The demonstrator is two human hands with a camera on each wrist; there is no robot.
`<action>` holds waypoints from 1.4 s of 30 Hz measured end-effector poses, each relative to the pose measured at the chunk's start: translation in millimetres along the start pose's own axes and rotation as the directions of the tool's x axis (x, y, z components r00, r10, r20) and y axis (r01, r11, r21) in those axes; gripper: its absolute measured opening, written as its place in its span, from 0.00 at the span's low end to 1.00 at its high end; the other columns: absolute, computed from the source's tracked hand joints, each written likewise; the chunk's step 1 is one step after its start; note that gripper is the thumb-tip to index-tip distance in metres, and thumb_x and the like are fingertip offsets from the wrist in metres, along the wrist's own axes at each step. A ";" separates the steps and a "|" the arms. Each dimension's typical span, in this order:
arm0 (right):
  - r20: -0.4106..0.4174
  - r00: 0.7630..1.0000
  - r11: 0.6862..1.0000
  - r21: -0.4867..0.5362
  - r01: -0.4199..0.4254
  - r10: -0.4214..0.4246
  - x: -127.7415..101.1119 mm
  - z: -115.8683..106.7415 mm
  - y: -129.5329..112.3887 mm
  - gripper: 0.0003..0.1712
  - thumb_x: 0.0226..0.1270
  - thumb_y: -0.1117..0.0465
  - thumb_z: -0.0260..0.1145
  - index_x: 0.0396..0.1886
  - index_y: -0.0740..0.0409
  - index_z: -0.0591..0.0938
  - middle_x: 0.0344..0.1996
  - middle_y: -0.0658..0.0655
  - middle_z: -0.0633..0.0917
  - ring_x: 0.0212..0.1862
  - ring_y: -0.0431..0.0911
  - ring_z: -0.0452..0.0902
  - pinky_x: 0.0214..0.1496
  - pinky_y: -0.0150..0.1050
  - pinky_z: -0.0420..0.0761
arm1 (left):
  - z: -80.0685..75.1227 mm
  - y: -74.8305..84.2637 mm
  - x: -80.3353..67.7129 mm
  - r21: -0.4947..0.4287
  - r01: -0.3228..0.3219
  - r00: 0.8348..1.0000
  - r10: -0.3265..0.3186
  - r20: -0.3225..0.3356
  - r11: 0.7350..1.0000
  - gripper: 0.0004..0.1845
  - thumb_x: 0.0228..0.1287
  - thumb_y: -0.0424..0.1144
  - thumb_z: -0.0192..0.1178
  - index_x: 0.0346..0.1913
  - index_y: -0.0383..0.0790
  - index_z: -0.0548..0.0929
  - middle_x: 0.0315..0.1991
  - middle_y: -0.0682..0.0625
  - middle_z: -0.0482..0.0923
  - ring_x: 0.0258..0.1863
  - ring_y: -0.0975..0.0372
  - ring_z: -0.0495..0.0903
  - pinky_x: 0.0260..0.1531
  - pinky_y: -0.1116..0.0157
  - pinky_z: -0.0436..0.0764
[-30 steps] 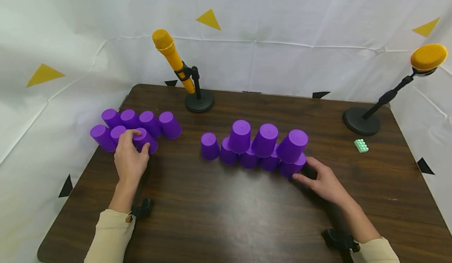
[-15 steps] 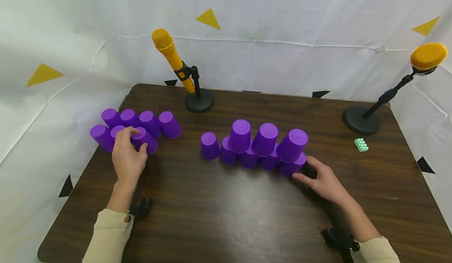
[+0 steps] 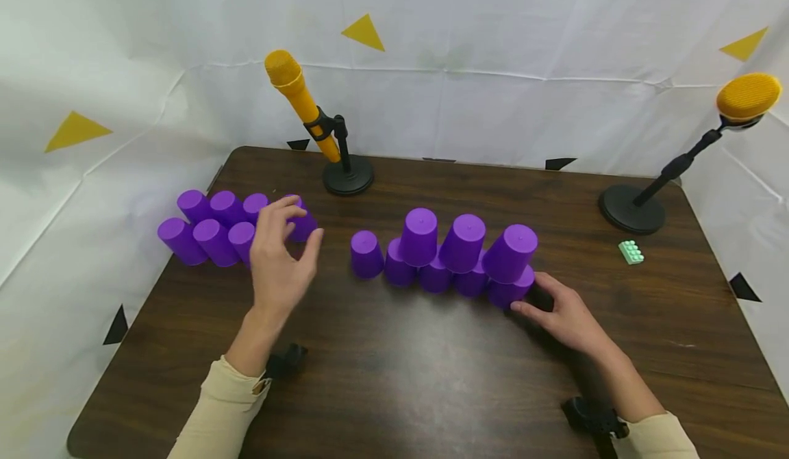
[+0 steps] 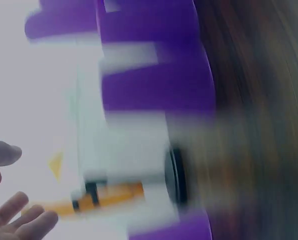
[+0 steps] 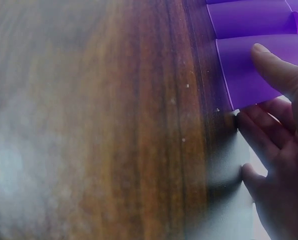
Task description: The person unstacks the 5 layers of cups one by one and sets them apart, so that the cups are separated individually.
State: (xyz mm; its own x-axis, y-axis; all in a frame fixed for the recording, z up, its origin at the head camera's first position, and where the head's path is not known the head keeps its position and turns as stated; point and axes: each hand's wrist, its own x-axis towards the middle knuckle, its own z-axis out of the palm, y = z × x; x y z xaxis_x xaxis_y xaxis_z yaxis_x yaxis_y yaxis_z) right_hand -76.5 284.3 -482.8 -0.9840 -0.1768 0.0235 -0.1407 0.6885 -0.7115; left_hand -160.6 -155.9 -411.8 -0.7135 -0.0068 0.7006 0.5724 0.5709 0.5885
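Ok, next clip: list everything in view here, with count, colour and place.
left cup group: seven, purple, upside down, two rows at the table's left edge
right cup group: eight, purple, upside down, five below and three stacked on top, mid-table
microphones: two, yellow on black stands, back left and far right
toy brick: one, green, right side of the table
table: one, dark brown wood
backdrop: white sheet with yellow triangles; black triangles along its foot
left hand: open, raised by the left cup group, holding nothing
right hand: fingers touch the rightmost bottom cup
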 end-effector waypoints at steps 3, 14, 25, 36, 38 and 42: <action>-0.009 1.000 1.000 0.000 0.006 -0.006 0.8 -0.1 0.6 0.34 0.63 0.52 0.71 0.66 0.60 0.73 0.56 0.63 0.80 0.62 0.61 0.71 0.62 0.65 0.66 | 24.6 25.8 -4.9 -0.125 -0.011 0.993 0.025 0.113 0.992 0.19 0.56 0.33 0.71 0.51 0.37 0.78 0.60 0.46 0.74 0.59 0.57 0.73 0.49 0.53 0.81; -0.007 1.000 1.000 0.006 0.007 -0.007 1.5 -0.8 -0.6 0.34 0.63 0.52 0.71 0.65 0.60 0.73 0.56 0.63 0.80 0.62 0.61 0.71 0.63 0.65 0.64 | 89.4 66.6 -15.0 -0.296 -0.012 0.952 0.102 0.290 0.955 0.25 0.59 0.35 0.70 0.59 0.41 0.74 0.65 0.44 0.69 0.59 0.57 0.74 0.52 0.56 0.78; -0.007 1.000 1.000 0.006 0.001 -0.001 -0.5 0.0 0.4 0.34 0.63 0.52 0.72 0.65 0.59 0.74 0.56 0.63 0.80 0.63 0.61 0.71 0.63 0.65 0.64 | 102.6 69.5 -15.6 -0.238 -0.001 0.953 0.072 0.293 0.971 0.23 0.59 0.34 0.70 0.57 0.46 0.75 0.62 0.49 0.72 0.55 0.59 0.76 0.49 0.59 0.79; -0.007 1.000 1.000 0.006 0.004 -0.004 0.4 0.7 0.6 0.34 0.63 0.52 0.71 0.65 0.59 0.74 0.56 0.63 0.80 0.63 0.61 0.70 0.63 0.65 0.64 | 66.0 64.9 -13.2 -0.325 0.001 0.972 0.076 0.224 0.946 0.21 0.57 0.30 0.71 0.52 0.42 0.78 0.60 0.49 0.74 0.54 0.58 0.77 0.49 0.61 0.80; -0.008 1.000 1.000 0.005 0.008 -0.008 0.7 1.3 0.6 0.34 0.63 0.52 0.72 0.65 0.60 0.74 0.56 0.63 0.80 0.63 0.61 0.70 0.63 0.65 0.64 | 49.5 60.0 -12.1 -0.331 -0.005 0.981 0.068 0.180 0.944 0.21 0.55 0.28 0.71 0.51 0.41 0.79 0.60 0.48 0.75 0.54 0.57 0.77 0.50 0.61 0.80; -0.011 1.000 1.000 0.003 0.013 -0.013 1.1 1.5 0.4 0.34 0.63 0.52 0.72 0.65 0.60 0.74 0.56 0.63 0.80 0.62 0.61 0.71 0.63 0.65 0.65 | 15.6 39.2 -11.2 -0.314 0.019 0.995 0.012 0.095 0.949 0.21 0.52 0.23 0.71 0.49 0.37 0.80 0.58 0.47 0.76 0.56 0.55 0.76 0.53 0.58 0.79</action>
State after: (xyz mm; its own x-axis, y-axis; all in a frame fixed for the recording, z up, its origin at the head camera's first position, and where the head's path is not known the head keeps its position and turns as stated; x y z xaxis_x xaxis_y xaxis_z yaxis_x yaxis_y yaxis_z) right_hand -77.5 283.3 -484.1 -0.9832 -0.1778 0.0402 -0.1528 0.6838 -0.7135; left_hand -136.4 -120.7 -402.9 -0.7421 0.0780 0.6657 0.6566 0.2841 0.6987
